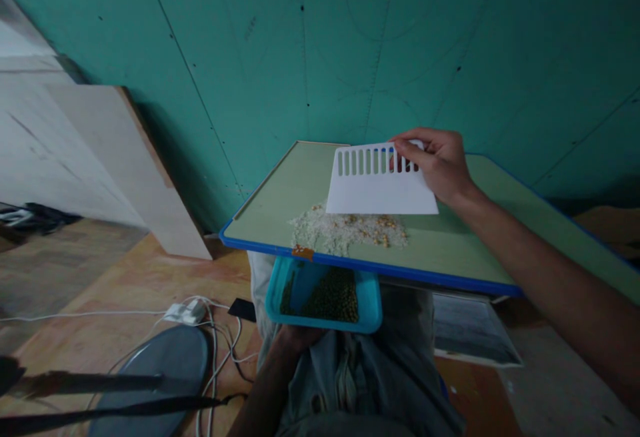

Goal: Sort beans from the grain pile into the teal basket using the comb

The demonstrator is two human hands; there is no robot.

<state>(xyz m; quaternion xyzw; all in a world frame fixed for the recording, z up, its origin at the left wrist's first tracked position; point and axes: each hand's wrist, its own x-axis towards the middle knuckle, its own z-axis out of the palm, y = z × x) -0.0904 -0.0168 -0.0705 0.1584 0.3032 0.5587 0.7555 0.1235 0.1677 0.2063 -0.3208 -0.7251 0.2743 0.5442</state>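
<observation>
My right hand (435,160) pinches the upper right corner of a white plastic scraper (375,191) with a row of slots along its top. Just below the scraper, a spread of white rice-like grains (335,230) mixed with yellow kernels (385,222) lies on the pale green tabletop (270,207). Under the table's front edge, my left hand (300,338) holds a blue plastic tray (320,322) at its near side, with the fingers hidden beneath it. Inside the tray are small dark green beans (327,293) and some lighter kernels towards the right.
The tabletop has a blue edge (415,275) with a brown worn patch. A green wall (240,37) stands behind it. Boards (130,163) lean at the left. White cables, a power strip (185,311) and a grey stool seat (160,363) occupy the lower left.
</observation>
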